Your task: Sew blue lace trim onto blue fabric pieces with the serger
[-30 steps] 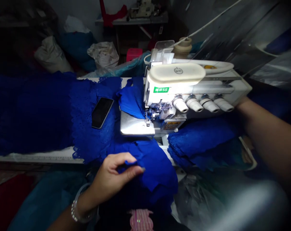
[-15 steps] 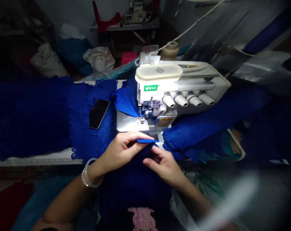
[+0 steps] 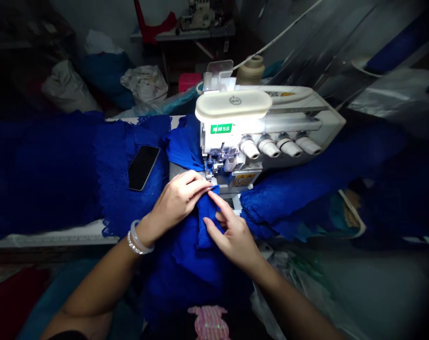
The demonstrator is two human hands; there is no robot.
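A white overlock sewing machine (image 3: 235,127) stands on the worktable, its presser foot lit at the front. My left hand (image 3: 179,200) lies just in front of the foot, fingertips on a folded piece of royal blue knit fabric (image 3: 207,219). My right hand (image 3: 232,233) is close beside it, thumb and fingers pinching the same fold. The fabric's edge reaches toward the foot, and the needle area is partly hidden by the machine's parts.
Blue eyelet lace fabric (image 3: 129,179) lies left of the machine with a black smartphone (image 3: 143,167) on it. More lace (image 3: 288,198) is heaped to the right. Behind stand a thread cone (image 3: 250,71), a pink box (image 3: 188,82), white sacks (image 3: 145,84) and another sewing machine (image 3: 198,14).
Both hands have moved forward toward the presser foot, carrying the blue fold closer to it. The right hand has come in from beside the machine since the oldest frame.
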